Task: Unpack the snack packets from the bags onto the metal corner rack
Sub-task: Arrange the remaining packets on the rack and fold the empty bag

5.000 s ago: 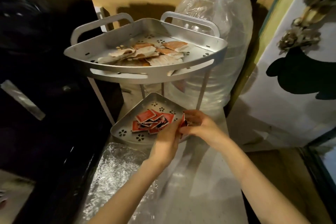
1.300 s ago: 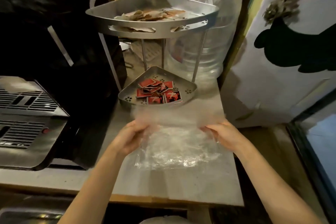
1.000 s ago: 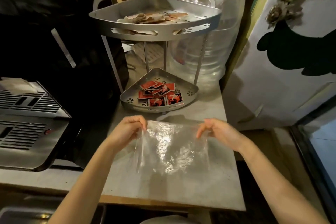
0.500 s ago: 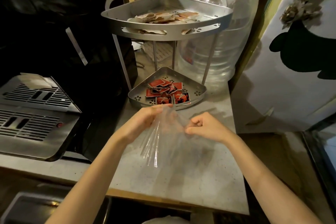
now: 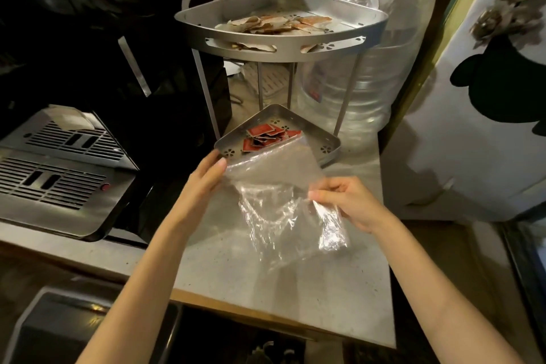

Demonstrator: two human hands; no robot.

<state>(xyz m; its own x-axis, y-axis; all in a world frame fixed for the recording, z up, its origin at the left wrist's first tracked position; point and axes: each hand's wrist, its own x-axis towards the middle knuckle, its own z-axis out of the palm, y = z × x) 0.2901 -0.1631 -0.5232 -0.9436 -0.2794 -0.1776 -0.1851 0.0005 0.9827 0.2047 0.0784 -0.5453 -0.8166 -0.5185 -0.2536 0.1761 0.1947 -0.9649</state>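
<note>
Left hand [image 5: 204,179] pinches with near-straight fingers; right hand [image 5: 345,201] pinches with fingers curled, forearms extended forward.

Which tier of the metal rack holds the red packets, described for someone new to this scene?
Find the two-tier metal corner rack on the grey counter, beside the large clear water bottle. The lower tier sits on the counter itself. It holds small red packets, while the upper tier holds pale tan ones.

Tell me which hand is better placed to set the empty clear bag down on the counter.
Right, probably. The right hand pinches the clear bag by its crumpled part, low over bare counter. The left hand only holds the upper corner, up by the rack's lower tray.
</note>
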